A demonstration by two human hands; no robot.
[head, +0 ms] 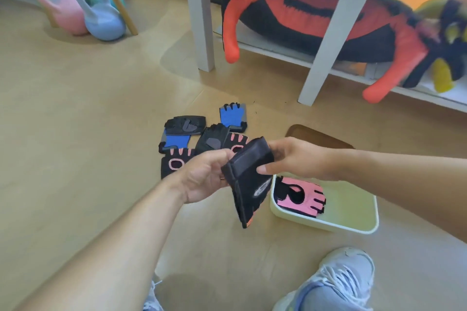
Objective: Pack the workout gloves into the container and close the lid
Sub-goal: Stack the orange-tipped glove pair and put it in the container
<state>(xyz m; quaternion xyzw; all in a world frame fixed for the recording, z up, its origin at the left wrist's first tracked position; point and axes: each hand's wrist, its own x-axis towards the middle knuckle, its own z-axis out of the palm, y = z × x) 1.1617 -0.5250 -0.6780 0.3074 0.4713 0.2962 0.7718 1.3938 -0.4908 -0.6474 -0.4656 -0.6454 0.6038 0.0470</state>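
Observation:
Both hands hold one black workout glove (249, 182) with an orange edge above the floor. My left hand (204, 174) grips its left side and my right hand (295, 159) pinches its right side. Just right of it sits a pale green container (353, 225), open, with a pink glove (302, 197) lying inside. Behind my hands a pile of several gloves lies on the floor: a blue one (232, 115), a blue and black one (180, 134), a black one (212, 140) and a black and pink one (174, 161). A brown lid (313, 135) lies flat behind the container.
A white shelf frame (201, 15) stands behind the pile, with a red and black weight bag (310, 17) on its low shelf. Pink and blue kettlebells (83, 10) stand at far left. My grey sneaker (346, 278) is at the bottom right. Wooden floor all around.

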